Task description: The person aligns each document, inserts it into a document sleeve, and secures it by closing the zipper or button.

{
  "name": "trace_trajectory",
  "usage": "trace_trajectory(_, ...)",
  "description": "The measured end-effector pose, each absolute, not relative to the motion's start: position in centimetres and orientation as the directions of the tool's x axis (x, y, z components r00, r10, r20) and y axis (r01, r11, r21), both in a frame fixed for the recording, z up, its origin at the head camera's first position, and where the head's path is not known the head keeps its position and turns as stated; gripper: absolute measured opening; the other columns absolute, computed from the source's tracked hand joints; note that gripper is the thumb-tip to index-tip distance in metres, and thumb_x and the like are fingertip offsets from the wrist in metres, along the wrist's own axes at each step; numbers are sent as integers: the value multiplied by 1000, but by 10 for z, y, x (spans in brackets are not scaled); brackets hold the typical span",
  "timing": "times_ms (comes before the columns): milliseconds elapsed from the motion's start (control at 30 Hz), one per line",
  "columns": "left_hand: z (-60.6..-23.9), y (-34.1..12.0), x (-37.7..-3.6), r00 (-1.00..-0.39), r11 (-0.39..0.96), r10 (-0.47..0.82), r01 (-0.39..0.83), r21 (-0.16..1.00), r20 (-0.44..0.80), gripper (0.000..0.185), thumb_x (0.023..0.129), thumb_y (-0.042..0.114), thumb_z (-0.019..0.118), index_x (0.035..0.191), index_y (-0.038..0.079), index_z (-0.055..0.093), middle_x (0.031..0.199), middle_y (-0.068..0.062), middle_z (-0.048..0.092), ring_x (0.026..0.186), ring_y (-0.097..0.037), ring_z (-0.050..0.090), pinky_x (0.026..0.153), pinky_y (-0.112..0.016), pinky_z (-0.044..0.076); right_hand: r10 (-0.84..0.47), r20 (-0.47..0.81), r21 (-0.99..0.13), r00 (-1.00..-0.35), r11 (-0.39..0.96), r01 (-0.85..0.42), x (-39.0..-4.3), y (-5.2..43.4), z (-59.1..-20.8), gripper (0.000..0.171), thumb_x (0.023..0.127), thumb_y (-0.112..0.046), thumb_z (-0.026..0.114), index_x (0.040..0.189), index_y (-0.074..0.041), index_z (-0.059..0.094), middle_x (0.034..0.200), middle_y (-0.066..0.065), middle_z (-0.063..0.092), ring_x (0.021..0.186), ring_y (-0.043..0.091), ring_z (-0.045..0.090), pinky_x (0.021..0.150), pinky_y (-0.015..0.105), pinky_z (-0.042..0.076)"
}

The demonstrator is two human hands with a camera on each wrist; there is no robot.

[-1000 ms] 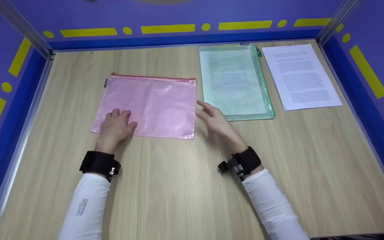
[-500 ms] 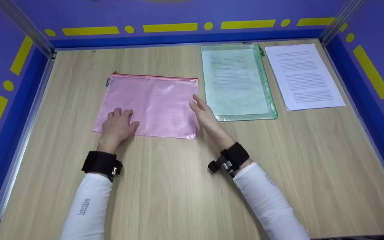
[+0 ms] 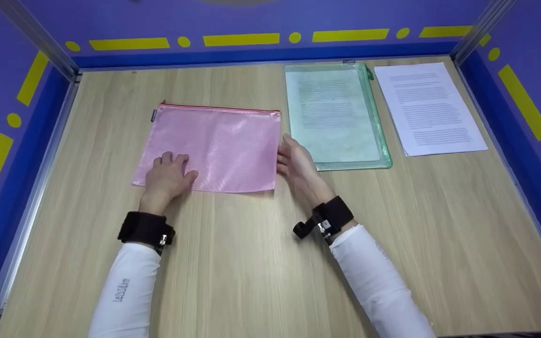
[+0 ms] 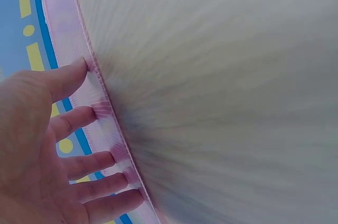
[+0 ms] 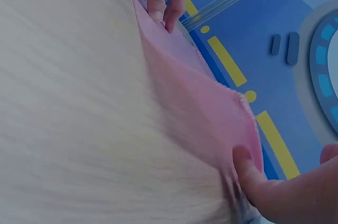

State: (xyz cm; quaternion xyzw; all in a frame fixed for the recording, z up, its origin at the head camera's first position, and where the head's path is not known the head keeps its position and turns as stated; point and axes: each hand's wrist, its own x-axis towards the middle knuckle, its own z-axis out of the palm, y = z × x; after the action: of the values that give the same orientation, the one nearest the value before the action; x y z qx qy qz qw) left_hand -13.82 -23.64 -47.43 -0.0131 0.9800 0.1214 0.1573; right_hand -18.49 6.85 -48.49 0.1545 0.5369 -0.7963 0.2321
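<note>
Pink pouch [image 3: 214,148]: laid flat on the wooden table [image 3: 261,263], at 9 o'clock of the green pouch [image 3: 334,115].
Left hand [image 3: 167,177]: fingers spread flat, pressed on the pink pouch's near left corner.
Right hand [image 3: 298,164]: thumb and fingers pinched on the pink pouch's right edge, which is lifted slightly.
Printed sheet [image 3: 430,108]: placed at 3 o'clock of the green pouch.

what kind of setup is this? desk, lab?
Looks like a purpose-built recording booth rather than an office: a wooden table boxed in by blue walls with yellow dash-and-dot markings, and camera straps on both wrists. Only a pink pouch, a green pouch and a printed sheet lie there.
</note>
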Motion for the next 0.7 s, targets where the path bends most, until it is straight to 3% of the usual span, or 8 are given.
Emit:
trace_trajectory(267, -474, -236, -138, -949, 971, 6, -70, 228, -314, 62, 99, 45, 49, 148, 9, 40, 148, -32, 34, 133, -52, 37, 100, -64, 44, -260, -548, -755, -795, -256, 604, -201, 52, -492, 67, 104, -25, 45, 159, -6, 11, 156, 18, 37, 142, 29, 42, 117, 41, 38)
trace_trajectory(367, -473, -235, -137, -951, 971, 8, -66, 228, -308, 62, 99, 45, 49, 148, 8, 40, 147, -32, 35, 132, -53, 38, 100, -64, 44, -253, -565, -760, -785, -211, 615, -205, 46, -496, 58, 102, -20, 49, 152, -1, 27, 144, 17, 50, 130, 26, 53, 111, 39, 45)
trace_trajectory(500, -471, -234, -138, -950, 974, 17, -55, 221, -312, 63, 98, 45, 50, 148, 7, 40, 147, -33, 35, 131, -54, 38, 99, -64, 44, -195, -602, -769, -774, -117, 628, -207, 40, -497, 45, 98, -19, 59, 138, 0, 47, 122, 14, 64, 105, 24, 65, 92, 36, 56)
trace_trajectory(700, -469, -233, -134, -949, 978, 19, -47, 201, -315, 65, 96, 48, 52, 146, 8, 43, 144, -34, 38, 127, -53, 42, 95, -62, 47, -134, -593, -803, -794, 38, 594, -208, 36, -490, 40, 95, -10, 59, 131, 5, 50, 99, 8, 61, 84, 19, 63, 77, 32, 58)
